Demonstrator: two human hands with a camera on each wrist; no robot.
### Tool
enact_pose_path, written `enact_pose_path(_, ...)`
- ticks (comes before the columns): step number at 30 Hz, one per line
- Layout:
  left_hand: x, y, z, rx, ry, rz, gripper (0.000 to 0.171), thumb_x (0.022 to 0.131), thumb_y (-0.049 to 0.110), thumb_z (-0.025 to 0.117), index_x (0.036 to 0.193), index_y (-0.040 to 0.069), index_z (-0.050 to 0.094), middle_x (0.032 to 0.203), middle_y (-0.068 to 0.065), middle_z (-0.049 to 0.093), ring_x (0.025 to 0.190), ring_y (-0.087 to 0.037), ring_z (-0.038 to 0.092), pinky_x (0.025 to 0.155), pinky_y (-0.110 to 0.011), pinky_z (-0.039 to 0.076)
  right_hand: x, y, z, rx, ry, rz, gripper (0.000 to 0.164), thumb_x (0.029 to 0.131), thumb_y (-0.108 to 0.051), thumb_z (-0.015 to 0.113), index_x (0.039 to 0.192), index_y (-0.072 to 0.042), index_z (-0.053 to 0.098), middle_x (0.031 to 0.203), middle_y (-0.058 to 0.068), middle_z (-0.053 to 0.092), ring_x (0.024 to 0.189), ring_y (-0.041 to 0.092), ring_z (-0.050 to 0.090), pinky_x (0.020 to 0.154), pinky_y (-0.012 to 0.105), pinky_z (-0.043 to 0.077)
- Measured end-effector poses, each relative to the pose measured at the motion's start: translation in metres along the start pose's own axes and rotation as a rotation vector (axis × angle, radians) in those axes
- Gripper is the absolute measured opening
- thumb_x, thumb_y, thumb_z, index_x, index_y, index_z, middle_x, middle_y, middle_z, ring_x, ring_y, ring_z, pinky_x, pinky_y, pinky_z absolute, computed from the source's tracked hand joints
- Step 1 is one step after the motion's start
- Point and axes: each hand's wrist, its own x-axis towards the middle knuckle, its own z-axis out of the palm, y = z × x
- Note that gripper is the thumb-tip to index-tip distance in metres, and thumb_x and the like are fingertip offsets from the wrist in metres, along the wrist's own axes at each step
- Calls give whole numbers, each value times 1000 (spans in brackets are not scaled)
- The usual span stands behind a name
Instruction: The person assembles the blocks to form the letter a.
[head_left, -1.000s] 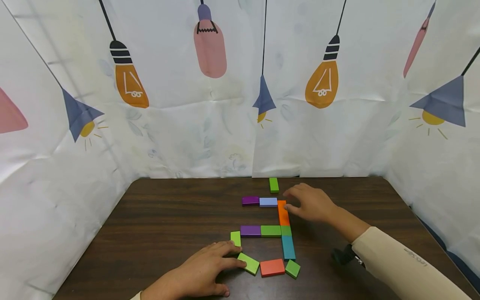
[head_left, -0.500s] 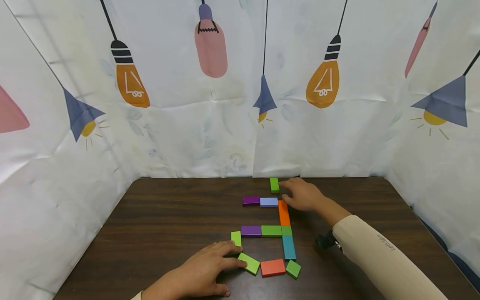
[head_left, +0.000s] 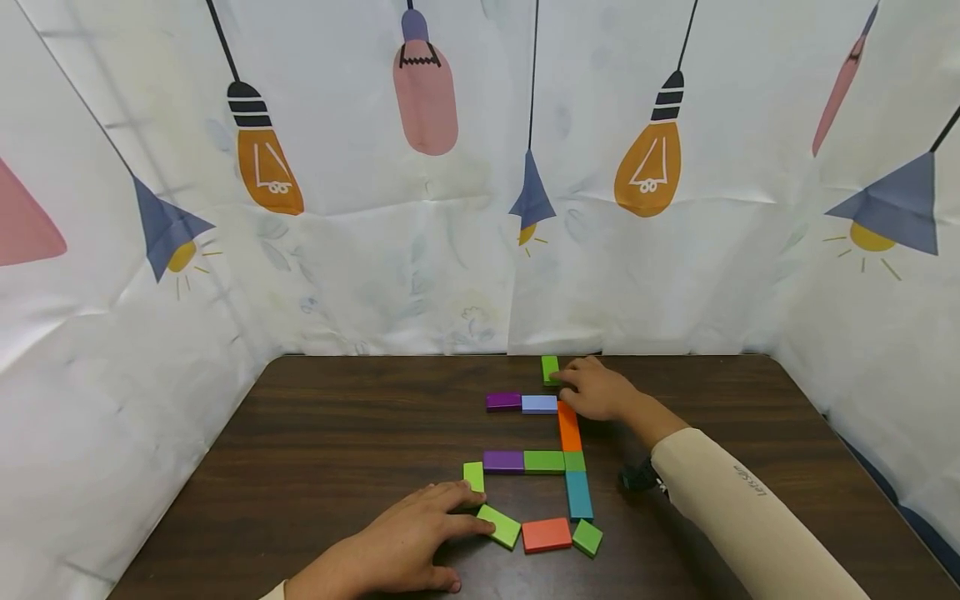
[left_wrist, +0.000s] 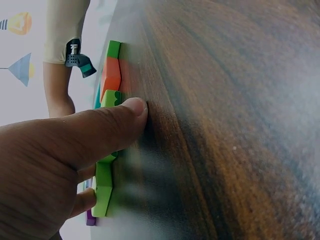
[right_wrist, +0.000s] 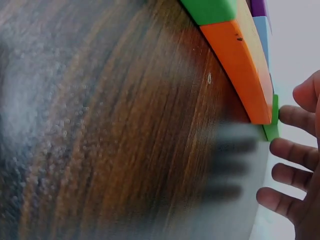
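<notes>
My left hand (head_left: 408, 537) rests at the near left of a figure of coloured wooden blocks. Its fingertips touch a tilted lime block (head_left: 498, 527) and the upright lime block (head_left: 473, 476) behind it; the thumb (left_wrist: 132, 112) is apart from the index finger. Across the table, my right hand (head_left: 600, 390) hovers over the top of an orange block (head_left: 569, 427). Its index fingertip is right at a separate green block (head_left: 550, 367) by the far edge. In the right wrist view the fingers (right_wrist: 280, 200) are extended and spread, with no block between them and the thumb.
Purple (head_left: 503, 402) and light blue (head_left: 539, 405) blocks adjoin the orange one. Nearer lie a violet block (head_left: 503, 462), a green block (head_left: 543, 462), a teal block (head_left: 579, 496), a red block (head_left: 547, 535) and a small green block (head_left: 587, 537). A printed curtain (head_left: 420, 275) hangs behind the table (head_left: 337, 425).
My right hand has moved left and away from me, from beside the orange block's far end to the separate green block. The left hand and the blocks have stayed put.
</notes>
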Motion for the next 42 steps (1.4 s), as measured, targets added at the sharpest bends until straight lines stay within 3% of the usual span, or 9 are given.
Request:
enact_pose_path(9, 0, 0, -2, -13, -14, -8, 68, 85, 44, 84, 147, 39, 55, 155, 3, 45, 139, -24, 45, 105, -56, 44, -4, 5, -4, -25, 40, 46, 43, 100, -31, 50, 136, -14, 66, 139, 8, 61, 131, 35, 49, 103, 55, 45)
enact_pose_path(14, 0, 0, -1, -7, -8, -7, 69, 84, 43, 84, 147, 39, 55, 155, 3, 45, 139, -23, 45, 105, -56, 44, -7, 11, -6, -52, 77, 106, 32, 101, -37, 58, 121, -15, 71, 119, 4, 69, 109, 29, 59, 85, 51, 54)
enact_pose_path(19, 0, 0, 0, -7, -3, -5, 69, 84, 42, 84, 146, 39, 55, 154, 3, 45, 139, -23, 45, 105, -56, 44, -10, 20, -10, -97, 105, 194, 36, 96, -46, 69, 113, -13, 71, 101, 3, 68, 85, 22, 57, 67, 43, 53)
enact_pose_path(28, 0, 0, 0, -7, -6, -8, 68, 85, 43, 84, 146, 38, 56, 154, 3, 45, 138, -24, 46, 106, -56, 44, -15, 35, -10, -89, 105, 241, 33, 94, -32, 73, 118, -10, 69, 111, 8, 69, 92, 24, 61, 72, 47, 54)
enact_pose_path(35, 0, 0, -1, -8, -7, -11, 68, 84, 43, 84, 146, 38, 56, 154, 3, 45, 138, -23, 45, 106, -55, 44, -21, 46, -14, -52, 30, 255, 56, 93, -35, 70, 138, -2, 61, 125, 15, 67, 99, 26, 63, 79, 49, 54)
enact_pose_path(42, 0, 0, -1, -7, -6, -5, 67, 85, 43, 84, 146, 38, 56, 154, 2, 45, 138, -24, 45, 106, -55, 44, -33, 54, -17, 9, 12, 247, 51, 89, -31, 71, 132, -3, 65, 112, 10, 69, 82, 21, 57, 70, 41, 50)
